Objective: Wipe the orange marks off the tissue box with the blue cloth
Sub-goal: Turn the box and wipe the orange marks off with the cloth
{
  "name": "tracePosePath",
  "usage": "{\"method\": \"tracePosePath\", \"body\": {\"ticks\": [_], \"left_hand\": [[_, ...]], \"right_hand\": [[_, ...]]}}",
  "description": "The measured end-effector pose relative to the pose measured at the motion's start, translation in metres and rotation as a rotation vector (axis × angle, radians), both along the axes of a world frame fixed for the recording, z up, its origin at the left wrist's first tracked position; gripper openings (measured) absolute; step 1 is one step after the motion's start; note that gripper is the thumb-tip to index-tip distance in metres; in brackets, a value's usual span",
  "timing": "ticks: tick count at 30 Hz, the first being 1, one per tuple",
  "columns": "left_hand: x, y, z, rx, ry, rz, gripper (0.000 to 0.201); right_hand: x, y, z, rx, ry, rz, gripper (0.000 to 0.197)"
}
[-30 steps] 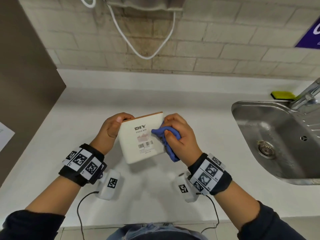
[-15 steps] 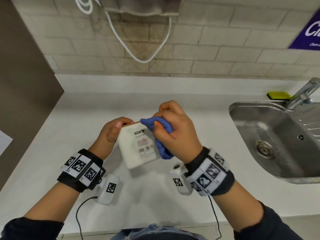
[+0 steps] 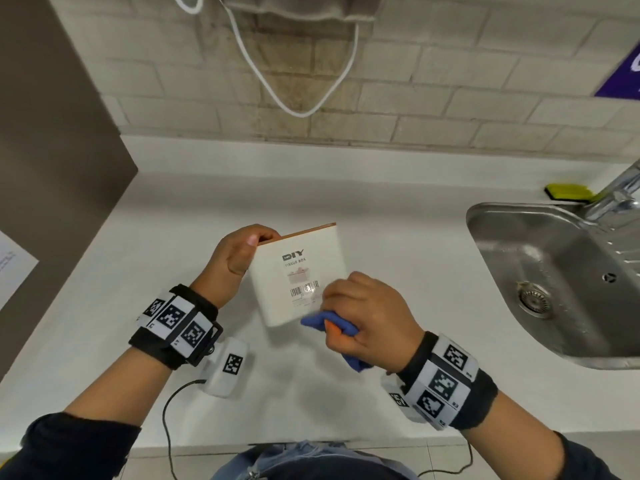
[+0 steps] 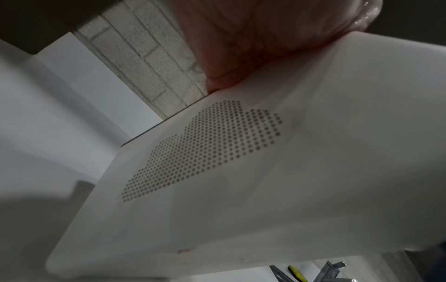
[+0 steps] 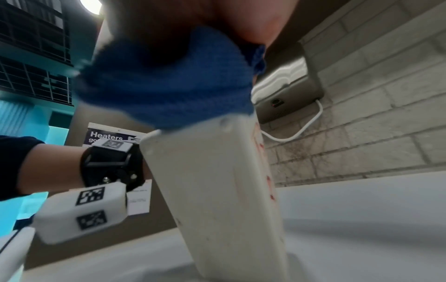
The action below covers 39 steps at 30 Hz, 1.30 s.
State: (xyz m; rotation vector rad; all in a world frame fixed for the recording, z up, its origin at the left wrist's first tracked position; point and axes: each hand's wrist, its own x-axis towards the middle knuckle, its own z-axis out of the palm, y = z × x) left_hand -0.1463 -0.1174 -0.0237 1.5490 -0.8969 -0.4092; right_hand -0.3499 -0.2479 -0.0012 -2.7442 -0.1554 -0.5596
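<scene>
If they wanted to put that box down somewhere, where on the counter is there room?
Bare counter runs between the brown panel and the left hand. Another strip lies behind the tissue box, up to the brick wall. It is tight to the right, where the right hand with the blue cloth sits near the sink.

Support surface: smooth white tabletop [image 3: 173, 237], matte, running back to a low white upstand at 12 o'clock below a pale brick wall [image 3: 450, 81]. A brown panel [image 3: 52, 150] borders it from 9 to 11 o'clock.

Set into the tabletop at 3 o'clock: stainless steel sink basin [image 3: 491, 258] with round drain strainer [image 3: 534, 299]; chrome tap [image 3: 613, 195] at its far rim.

Lying on the tabletop at 2 o'clock, just behind the sink and beside the tap: yellow-green sponge with dark underside [image 3: 568, 192].

Whether the white rectangular tissue box [image 3: 298, 275] near centre touches the tabletop cannot be told.
</scene>
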Motion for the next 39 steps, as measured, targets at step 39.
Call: {"method": "tracePosePath", "body": {"ticks": [39], "left_hand": [[-0.079,0.015,-0.043,0.886,-0.616,0.527,0.075]], "right_hand": [[-0.013,-0.011,-0.047,0.282,0.228,-0.288,0.025]]}}
